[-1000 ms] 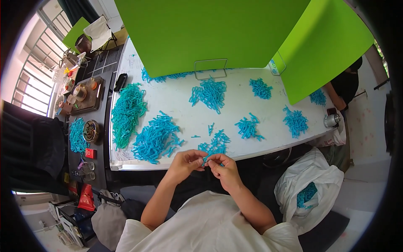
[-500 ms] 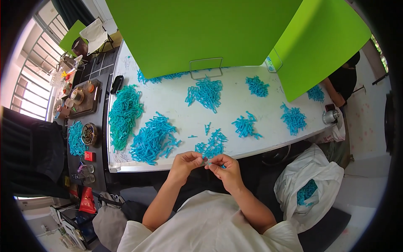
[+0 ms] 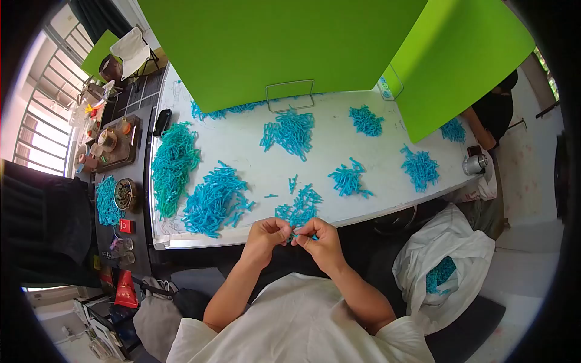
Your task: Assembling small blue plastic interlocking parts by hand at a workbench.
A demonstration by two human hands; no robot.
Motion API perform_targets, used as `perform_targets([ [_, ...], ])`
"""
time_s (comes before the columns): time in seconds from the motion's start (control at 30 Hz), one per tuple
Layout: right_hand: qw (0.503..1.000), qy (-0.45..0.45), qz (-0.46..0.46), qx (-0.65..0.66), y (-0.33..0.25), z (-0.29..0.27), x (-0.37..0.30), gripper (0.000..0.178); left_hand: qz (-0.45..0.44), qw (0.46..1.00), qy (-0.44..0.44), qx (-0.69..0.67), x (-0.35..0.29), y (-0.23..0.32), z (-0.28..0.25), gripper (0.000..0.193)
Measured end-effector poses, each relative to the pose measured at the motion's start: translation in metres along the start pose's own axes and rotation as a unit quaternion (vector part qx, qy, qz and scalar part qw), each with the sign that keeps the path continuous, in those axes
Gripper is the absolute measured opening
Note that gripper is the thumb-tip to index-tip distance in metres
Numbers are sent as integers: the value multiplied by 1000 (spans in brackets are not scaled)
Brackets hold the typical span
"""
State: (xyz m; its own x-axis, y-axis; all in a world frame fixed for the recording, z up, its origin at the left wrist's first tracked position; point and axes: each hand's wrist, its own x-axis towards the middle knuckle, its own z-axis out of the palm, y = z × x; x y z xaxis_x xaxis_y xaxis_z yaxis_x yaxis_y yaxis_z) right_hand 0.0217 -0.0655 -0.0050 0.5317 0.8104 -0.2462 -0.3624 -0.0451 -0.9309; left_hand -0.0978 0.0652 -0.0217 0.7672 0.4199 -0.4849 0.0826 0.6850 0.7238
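My left hand (image 3: 266, 239) and my right hand (image 3: 322, 243) meet at the table's front edge, fingertips almost touching. Each is closed in a pinch around a small blue plastic piece, mostly hidden by the fingers, so I cannot tell whether it is one piece or two joined. Just beyond the fingertips lies a loose pile of small blue plastic pieces (image 3: 301, 204), with a few strays beside it. To the left is a larger blue pile (image 3: 215, 199), and past that a greener heap (image 3: 173, 166).
More blue piles (image 3: 290, 133) dot the white table (image 3: 242, 148). Green boards (image 3: 290, 42) stand at the back and right, with a co-worker's arm (image 3: 481, 130) behind. A metal cylinder (image 3: 475, 163) sits at the right corner. A white sack (image 3: 417, 260) holding blue pieces stands to my right.
The view has shifted slightly, so the table appears a little further left. Both hands stay together at the table edge, their fingertips slightly closer around the small piece.
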Motion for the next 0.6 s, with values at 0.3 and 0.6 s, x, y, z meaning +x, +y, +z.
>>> perform_targets([
  [0.3, 979, -39, 185, 79, -11, -38, 18, 10, 76, 987, 38, 135, 19, -9, 32, 14],
  [0.6, 993, 112, -27, 23, 11, -42, -4, 16, 92, 982, 44, 159, 31, -22, 65, 16],
])
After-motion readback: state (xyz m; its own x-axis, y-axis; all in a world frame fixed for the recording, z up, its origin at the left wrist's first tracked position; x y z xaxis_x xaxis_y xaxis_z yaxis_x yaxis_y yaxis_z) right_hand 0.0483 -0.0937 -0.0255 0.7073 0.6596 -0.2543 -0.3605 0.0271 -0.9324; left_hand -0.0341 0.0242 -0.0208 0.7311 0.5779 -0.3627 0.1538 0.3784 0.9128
